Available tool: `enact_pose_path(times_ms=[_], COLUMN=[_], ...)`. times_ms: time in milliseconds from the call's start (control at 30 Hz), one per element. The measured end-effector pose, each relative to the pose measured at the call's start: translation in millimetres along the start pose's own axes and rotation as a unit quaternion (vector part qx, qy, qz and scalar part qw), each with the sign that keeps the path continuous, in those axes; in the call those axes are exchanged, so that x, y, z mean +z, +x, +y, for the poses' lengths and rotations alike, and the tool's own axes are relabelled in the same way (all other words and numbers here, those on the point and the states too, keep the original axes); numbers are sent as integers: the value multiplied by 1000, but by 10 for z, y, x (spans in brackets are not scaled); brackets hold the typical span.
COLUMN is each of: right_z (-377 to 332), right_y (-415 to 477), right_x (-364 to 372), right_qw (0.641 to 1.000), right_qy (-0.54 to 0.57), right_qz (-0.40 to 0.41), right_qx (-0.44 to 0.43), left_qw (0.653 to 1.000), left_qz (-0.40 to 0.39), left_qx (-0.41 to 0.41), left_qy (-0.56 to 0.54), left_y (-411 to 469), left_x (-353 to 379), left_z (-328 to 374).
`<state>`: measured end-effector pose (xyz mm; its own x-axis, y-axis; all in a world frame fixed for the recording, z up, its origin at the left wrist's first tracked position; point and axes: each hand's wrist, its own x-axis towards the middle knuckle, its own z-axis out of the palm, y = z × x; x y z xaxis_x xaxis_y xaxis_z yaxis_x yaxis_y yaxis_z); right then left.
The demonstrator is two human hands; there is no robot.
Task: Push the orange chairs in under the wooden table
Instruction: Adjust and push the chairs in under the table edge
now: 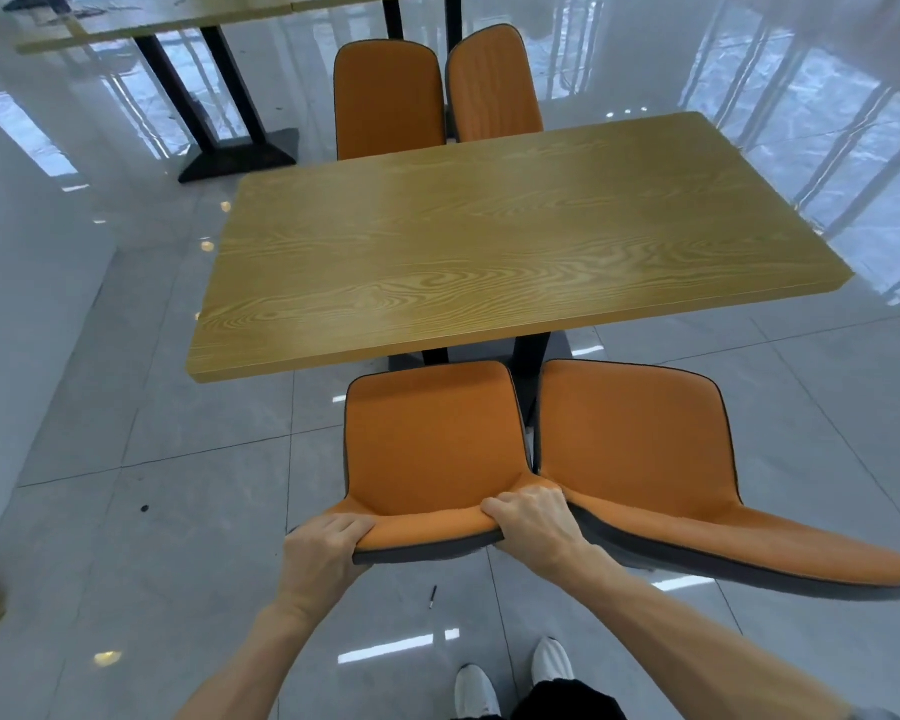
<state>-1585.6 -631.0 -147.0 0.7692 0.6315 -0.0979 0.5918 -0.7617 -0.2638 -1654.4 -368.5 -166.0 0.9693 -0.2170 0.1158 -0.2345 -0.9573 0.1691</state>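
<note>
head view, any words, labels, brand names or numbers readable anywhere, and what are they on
None: no readable text shows in this view.
Wooden table: bare wood grain, no label or number.
Near orange chair, gripped at its backrest by the left hand and right hand: plain upholstery, no tag or brand.
Neighbouring orange chair and the two far orange chairs: no markings.
White shoes: no logo can be made out.
</note>
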Motion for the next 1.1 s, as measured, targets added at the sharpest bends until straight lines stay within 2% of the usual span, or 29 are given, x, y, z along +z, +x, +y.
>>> enact_pose_path(times_ms=[167, 400, 633, 733, 833, 967, 1100], right_z=[51, 125, 106, 88, 47, 73, 154], right_y=[-10, 23, 1, -22, -65, -211, -414], right_x=[-22, 45, 73, 55, 27, -78, -262], right_qw=[998, 995, 998, 999, 999, 999, 998], right_qy=[16, 18, -14, -27, -27, -35, -49], right_qz=[15, 43, 12, -32, -38, -35, 3], right_qx=[-53, -88, -61, -31, -16, 7, 34], left_qw=[999, 998, 997, 994, 986, 991, 996], left_qz=[10, -34, -47, -70, -112, -107, -90], left_qx=[-30, -60, -56, -79, -123, -79, -11], left_qy=[4, 1, -3, 8, 19, 23, -7], left_y=[-30, -85, -95, -93, -71, 15, 196], left_x=[-28, -32, -21, -69, -134, -204, -287], left_z=[65, 126, 119, 188, 293, 523, 865])
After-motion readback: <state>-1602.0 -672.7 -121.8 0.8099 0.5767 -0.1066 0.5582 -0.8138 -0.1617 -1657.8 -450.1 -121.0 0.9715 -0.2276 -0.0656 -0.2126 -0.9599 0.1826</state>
